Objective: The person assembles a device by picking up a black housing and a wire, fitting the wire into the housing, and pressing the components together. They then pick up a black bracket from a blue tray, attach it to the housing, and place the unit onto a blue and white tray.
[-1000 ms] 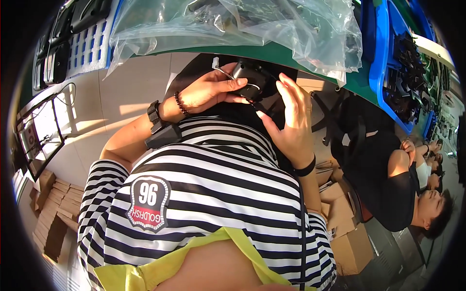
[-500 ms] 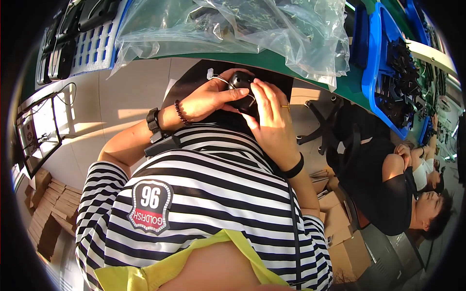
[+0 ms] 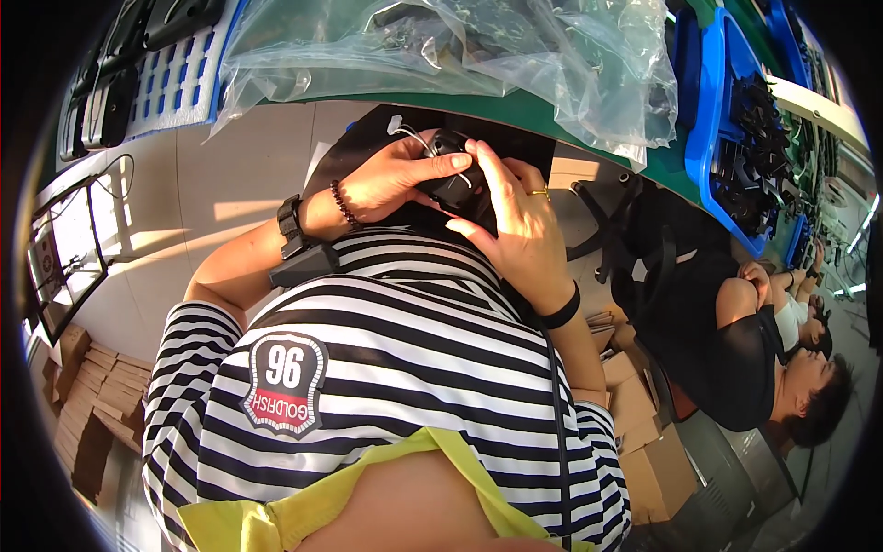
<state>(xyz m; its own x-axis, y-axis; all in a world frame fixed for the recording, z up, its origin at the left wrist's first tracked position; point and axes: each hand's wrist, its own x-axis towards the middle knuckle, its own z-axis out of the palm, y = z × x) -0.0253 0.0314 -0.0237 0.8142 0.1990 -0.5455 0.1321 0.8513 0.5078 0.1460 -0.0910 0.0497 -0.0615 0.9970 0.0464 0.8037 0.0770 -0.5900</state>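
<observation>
**Both hands clasp a small black part below the bench edge**

Head view: the left hand [image 3: 391, 179] and the right hand [image 3: 515, 216] meet around a small black part [image 3: 452, 179] with thin white wires, held just under the edge of the green bench [image 3: 515, 106]. Left fingers curl over its top, the index finger lying across it; right fingers wrap its side, clenched on it. A clear plastic bag [image 3: 441, 41] lies on the bench above. A blue bin [image 3: 713, 110] of black pieces stands to the right.
</observation>
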